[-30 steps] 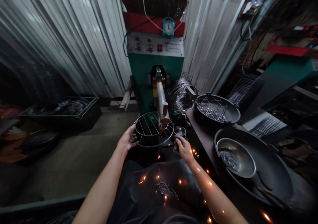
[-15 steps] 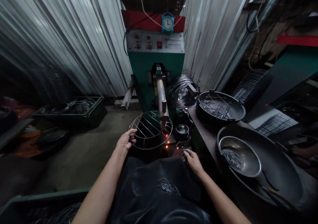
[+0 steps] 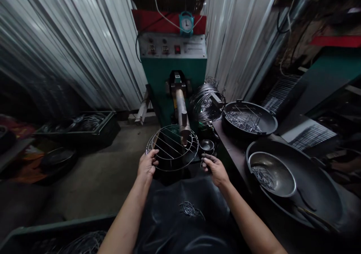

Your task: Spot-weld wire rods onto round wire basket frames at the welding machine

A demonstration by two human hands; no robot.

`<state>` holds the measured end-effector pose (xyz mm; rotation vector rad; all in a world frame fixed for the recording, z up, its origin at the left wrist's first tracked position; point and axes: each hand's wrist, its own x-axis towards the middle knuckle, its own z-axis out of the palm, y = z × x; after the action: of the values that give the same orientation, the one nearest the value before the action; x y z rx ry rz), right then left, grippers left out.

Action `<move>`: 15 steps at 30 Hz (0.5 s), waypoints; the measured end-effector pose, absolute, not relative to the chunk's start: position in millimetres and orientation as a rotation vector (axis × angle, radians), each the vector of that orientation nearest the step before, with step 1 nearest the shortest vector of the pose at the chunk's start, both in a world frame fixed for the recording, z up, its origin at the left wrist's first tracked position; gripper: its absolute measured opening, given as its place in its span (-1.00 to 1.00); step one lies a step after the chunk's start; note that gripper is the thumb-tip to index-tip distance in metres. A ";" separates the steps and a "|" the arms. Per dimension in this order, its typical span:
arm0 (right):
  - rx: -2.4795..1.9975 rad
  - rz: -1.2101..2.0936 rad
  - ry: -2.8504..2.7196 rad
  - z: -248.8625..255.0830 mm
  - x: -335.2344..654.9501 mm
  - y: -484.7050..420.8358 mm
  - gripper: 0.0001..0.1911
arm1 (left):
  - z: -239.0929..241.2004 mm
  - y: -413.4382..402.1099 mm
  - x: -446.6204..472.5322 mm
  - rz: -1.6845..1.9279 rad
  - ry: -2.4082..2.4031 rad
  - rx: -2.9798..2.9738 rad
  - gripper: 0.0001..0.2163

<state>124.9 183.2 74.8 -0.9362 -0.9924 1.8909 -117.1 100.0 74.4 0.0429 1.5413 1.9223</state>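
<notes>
taking the round wire rack point(image 3: 172, 141) as the clock's centre, with twelve pointing toward the green machine point(image 3: 155, 73), the left hand point(image 3: 147, 164) is sitting between eight and nine o'clock, thumb and fingers pinching the rim there. it is the nearer hand, already touching. the right hand point(image 3: 216, 169) is hovering between three and four o'clock, apart from the rim but near it, so the rack is lying at about nine to ten from those fingertips. its fingers are curling toward the thumb; i can't tell whether they are pinching a thin wire or nothing.

being round, the rack is showing no long axis; its crossbars are running from about ten toward four. one ring is sitting above another.

the main obstacle is the machine's metal arm point(image 3: 181, 107), reaching down from twelve and ending within the rack's outline at about two o'clock. whether its tip is touching the wire, i can't tell. a small bowl point(image 3: 207, 145) is standing just beside the rim at three, close to the right fingers. farther out, a wire coil point(image 3: 207, 103) is resting near one, and a black pan point(image 3: 266, 124) of wire pieces is standing between two and three. toward six, short wires point(image 3: 189, 209) are lying on the dark apron point(image 3: 163, 224).
</notes>
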 end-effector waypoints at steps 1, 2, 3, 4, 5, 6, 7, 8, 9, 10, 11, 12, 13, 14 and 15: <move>-0.952 1.872 -0.978 72.1 130.5 186.0 -0.67 | 74.4 100.1 -117.5 1.925 1.545 0.032 -0.65; -0.960 1.856 -0.971 70.7 134.2 188.0 -0.66 | 74.6 100.4 -117.4 1.927 1.547 0.017 -0.65; -0.960 1.844 -0.977 70.8 135.6 189.0 -0.66 | 74.8 101.0 -116.8 1.928 1.548 0.004 -0.65; -0.948 1.830 -0.998 72.1 134.5 188.9 -0.67 | 75.2 101.7 -115.7 1.930 1.549 -0.006 -0.65; -0.923 1.815 -1.038 74.3 131.0 187.5 -0.68 | 75.5 102.6 -114.1 1.931 1.550 -0.014 -0.65; -0.887 1.795 -1.096 76.8 125.6 185.2 -0.70 | 75.9 103.5 -112.2 1.932 1.554 -0.020 -0.65; -0.842 1.768 -1.169 79.2 118.9 182.1 -0.72 | 76.4 104.3 -110.1 1.932 1.558 -0.022 -0.66; -0.793 1.737 -1.256 80.8 111.6 178.9 -0.74 | 76.9 104.8 -108.3 1.931 1.565 -0.023 -0.66; -0.749 1.701 -1.352 81.4 104.5 175.7 -0.77 | 77.4 105.0 -106.7 1.930 1.569 -0.024 -0.66; -0.717 1.657 -1.452 80.8 98.1 173.1 -0.79 | 78.0 104.7 -105.7 1.931 1.571 -0.024 -0.66; -0.700 1.607 -1.553 78.9 92.9 171.2 -0.81 | 78.7 104.1 -105.2 1.935 1.572 -0.019 -0.66; -0.702 1.553 -1.649 76.1 89.0 170.1 -0.83 | 79.5 103.1 -105.1 1.940 1.572 -0.010 -0.66; -0.718 1.500 -1.734 72.7 86.4 169.8 -0.84 | 80.4 101.9 -105.4 1.946 1.572 0.003 -0.66; -0.743 1.454 -1.802 69.1 84.9 170.1 -0.85 | 81.4 100.8 -105.8 1.950 1.572 0.015 -0.66; -0.768 1.418 -1.853 65.9 84.2 170.8 -0.85 | 82.4 99.9 -106.1 1.955 1.570 0.027 -0.66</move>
<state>84.2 170.8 65.9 -0.7682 -1.8529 1.4184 -106.1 99.9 82.4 0.0267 1.5695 1.9550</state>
